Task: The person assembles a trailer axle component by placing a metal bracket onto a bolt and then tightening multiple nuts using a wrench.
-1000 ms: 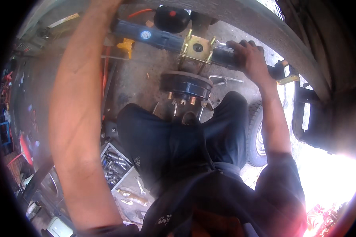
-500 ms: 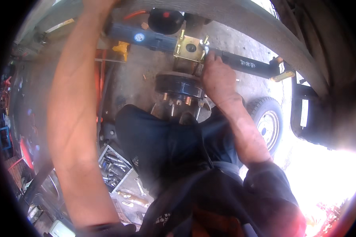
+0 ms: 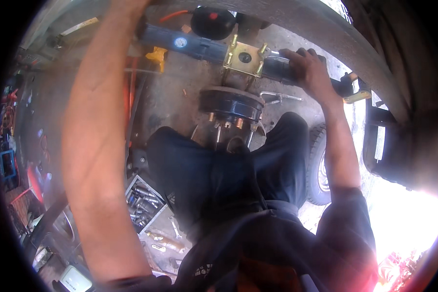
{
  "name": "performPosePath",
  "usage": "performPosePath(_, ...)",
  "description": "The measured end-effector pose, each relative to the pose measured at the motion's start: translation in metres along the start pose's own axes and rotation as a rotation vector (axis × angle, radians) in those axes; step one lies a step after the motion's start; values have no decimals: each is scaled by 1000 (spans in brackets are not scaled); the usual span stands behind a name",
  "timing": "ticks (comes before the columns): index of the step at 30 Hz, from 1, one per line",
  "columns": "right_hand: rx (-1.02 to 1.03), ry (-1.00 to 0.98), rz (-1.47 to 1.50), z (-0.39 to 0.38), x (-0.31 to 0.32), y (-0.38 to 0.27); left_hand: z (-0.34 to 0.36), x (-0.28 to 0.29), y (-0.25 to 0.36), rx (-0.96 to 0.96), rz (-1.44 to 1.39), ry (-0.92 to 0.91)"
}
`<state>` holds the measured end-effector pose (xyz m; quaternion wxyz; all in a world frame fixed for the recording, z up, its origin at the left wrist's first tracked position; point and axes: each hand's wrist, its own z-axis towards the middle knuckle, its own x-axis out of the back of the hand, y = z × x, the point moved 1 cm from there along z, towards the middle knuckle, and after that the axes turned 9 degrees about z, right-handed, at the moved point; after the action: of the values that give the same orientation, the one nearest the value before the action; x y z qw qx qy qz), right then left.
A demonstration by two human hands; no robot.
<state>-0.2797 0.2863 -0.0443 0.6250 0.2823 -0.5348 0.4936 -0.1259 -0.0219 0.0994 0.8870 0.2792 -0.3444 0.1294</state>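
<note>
My right hand (image 3: 310, 70) is closed round a silver wrench (image 3: 276, 54), just right of a yellowish square plate (image 3: 245, 59). The wrench's near end lies at the bolts on the plate's right side; whether it sits on a nut I cannot tell. Several brass-coloured bolts (image 3: 234, 41) stand up from the plate's corners, and a round hole is in its middle. Beneath the plate is a black brake drum (image 3: 231, 103) with studs on its near side. My left forearm (image 3: 95, 136) reaches up the left side; the left hand runs into the top edge, its fingers hidden.
A long dark axle beam (image 3: 199, 47) passes behind the plate, and a grey frame rail (image 3: 321, 31) arches above it. Between my knees is the drum. A tray of sockets (image 3: 143, 204), a loose spanner (image 3: 175, 228) and a tyre (image 3: 318, 165) lie around me.
My right hand has moved right, away from the plate's corner, and the wrench now shows in it. The whole view has shifted slightly; my left arm stays reached up.
</note>
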Motion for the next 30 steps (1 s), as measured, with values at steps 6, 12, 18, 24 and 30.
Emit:
performPosePath(6,-17,-145,103,16,11,-5,1,4,1,19,56,-20)
performPosePath(12,-373,-180,-27,-6,-11,-89,-5,9,15,77,-15,-67)
performPosePath(18,-276,103,115,-27,-2,-74,0,1,-3,-4,12,17)
performPosePath(24,-80,-5,4,-12,12,-40,-8,8,9,112,-83,-35)
performPosePath(30,29,-135,51,20,3,8,-1,4,5,31,63,-9)
